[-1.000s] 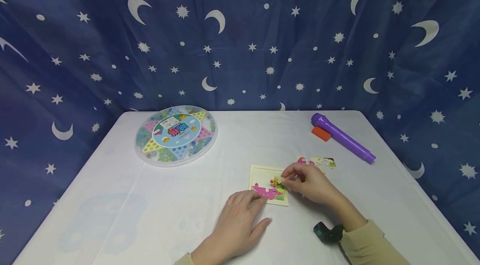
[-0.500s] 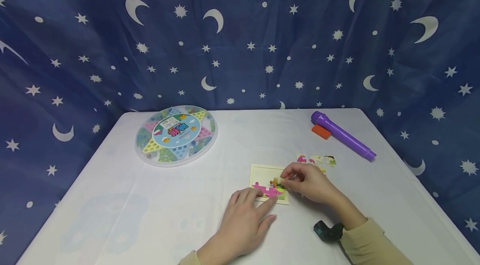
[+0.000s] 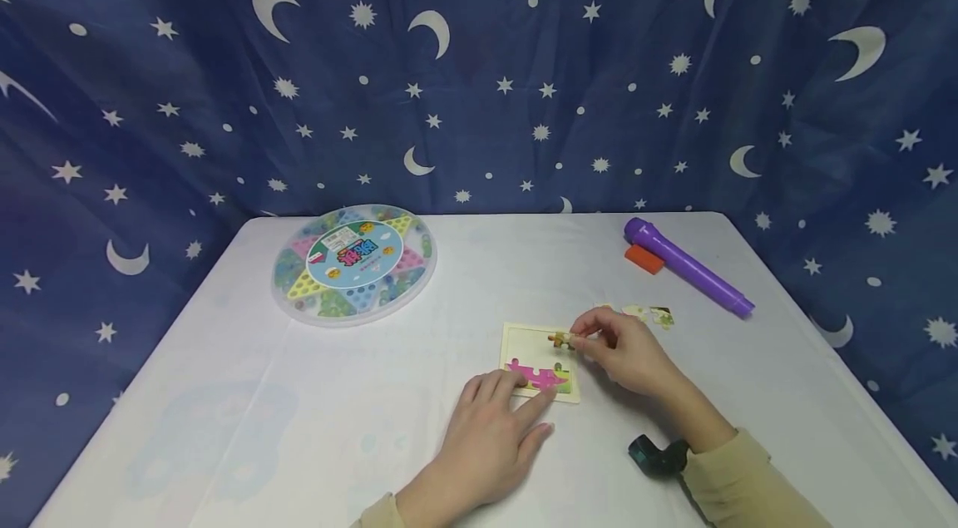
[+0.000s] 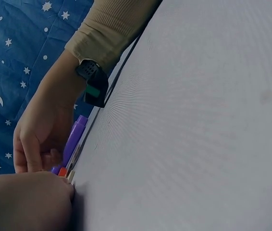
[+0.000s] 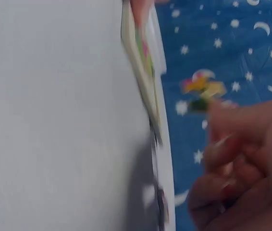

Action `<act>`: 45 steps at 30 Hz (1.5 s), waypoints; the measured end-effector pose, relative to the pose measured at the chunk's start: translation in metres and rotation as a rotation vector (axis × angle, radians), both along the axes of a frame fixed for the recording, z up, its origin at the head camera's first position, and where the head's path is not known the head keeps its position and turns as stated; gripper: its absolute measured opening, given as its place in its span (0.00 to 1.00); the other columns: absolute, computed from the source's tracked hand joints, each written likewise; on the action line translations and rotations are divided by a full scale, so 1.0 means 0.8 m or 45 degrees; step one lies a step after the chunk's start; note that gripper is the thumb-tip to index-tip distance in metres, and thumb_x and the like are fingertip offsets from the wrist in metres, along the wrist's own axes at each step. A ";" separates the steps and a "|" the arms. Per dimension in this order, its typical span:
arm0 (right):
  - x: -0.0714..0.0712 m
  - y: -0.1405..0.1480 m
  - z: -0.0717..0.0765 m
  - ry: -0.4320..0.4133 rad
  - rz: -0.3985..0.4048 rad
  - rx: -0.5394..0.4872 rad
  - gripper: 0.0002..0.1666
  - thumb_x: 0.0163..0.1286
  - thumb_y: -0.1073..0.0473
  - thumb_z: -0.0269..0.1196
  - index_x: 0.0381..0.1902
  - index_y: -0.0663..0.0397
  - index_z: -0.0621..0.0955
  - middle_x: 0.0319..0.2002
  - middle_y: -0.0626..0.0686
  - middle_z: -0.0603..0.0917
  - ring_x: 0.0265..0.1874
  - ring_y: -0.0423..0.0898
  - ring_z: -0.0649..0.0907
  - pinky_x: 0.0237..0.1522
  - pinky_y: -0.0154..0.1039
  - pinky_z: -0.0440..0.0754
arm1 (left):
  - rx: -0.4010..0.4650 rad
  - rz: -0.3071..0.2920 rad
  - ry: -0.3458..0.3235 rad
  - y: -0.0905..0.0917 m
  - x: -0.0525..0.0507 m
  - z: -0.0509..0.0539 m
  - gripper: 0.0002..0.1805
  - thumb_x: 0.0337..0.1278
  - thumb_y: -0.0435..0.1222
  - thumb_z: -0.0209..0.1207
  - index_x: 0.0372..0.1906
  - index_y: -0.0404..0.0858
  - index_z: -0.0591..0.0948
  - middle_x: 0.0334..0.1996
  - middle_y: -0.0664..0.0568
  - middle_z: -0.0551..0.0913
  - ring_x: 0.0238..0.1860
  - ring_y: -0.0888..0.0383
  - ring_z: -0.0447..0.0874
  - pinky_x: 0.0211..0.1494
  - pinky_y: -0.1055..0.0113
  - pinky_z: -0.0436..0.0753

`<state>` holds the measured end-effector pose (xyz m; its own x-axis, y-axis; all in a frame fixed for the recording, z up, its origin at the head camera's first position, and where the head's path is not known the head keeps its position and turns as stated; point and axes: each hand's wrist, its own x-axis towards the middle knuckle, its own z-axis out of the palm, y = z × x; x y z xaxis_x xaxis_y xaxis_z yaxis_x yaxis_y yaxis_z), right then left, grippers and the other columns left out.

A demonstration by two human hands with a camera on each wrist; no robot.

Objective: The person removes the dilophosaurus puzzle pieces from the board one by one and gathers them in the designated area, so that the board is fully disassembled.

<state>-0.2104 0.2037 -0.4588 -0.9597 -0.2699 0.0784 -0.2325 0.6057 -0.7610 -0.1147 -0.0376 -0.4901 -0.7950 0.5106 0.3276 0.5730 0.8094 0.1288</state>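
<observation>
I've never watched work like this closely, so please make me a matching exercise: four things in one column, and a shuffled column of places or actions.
1. Left hand
2. Right hand
3. Purple microphone
4. Round game case

A. Lies beside an orange block
B. Pinches a small puzzle piece
C. Lies at the far left of the table
D. Has its fingertips at the near side of the puzzle frame

Pairs: 1-D, 2-B, 3-A, 4-C

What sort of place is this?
Probably a staged tabletop play or recording spot, though the wider room is out of view: a dark blue fabric backdrop printed with white moons and stars hangs behind a white-covered table, where a square cream puzzle board lies.
</observation>
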 end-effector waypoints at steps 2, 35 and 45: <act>-0.002 0.008 0.005 0.013 -0.055 -0.041 0.09 0.68 0.54 0.72 0.43 0.46 0.85 0.31 0.50 0.82 0.22 0.48 0.74 0.19 0.35 0.70 | -0.005 -0.002 0.003 0.000 -0.001 0.000 0.24 0.76 0.57 0.49 0.69 0.59 0.78 0.61 0.51 0.73 0.65 0.52 0.68 0.66 0.50 0.67; -0.006 0.157 0.003 -0.194 -0.315 0.202 0.21 0.74 0.51 0.65 0.52 0.64 0.83 0.34 0.54 0.82 0.30 0.50 0.76 0.25 0.37 0.76 | 0.159 -0.042 0.094 -0.005 -0.002 -0.004 0.22 0.70 0.53 0.59 0.62 0.50 0.84 0.57 0.51 0.78 0.62 0.52 0.72 0.65 0.50 0.71; -0.007 0.158 -0.004 -0.163 -0.341 0.222 0.19 0.73 0.53 0.66 0.51 0.63 0.83 0.33 0.53 0.81 0.30 0.50 0.77 0.26 0.37 0.78 | 0.177 -0.068 0.103 -0.005 -0.001 -0.006 0.22 0.70 0.52 0.59 0.63 0.48 0.84 0.57 0.51 0.79 0.61 0.52 0.73 0.65 0.50 0.70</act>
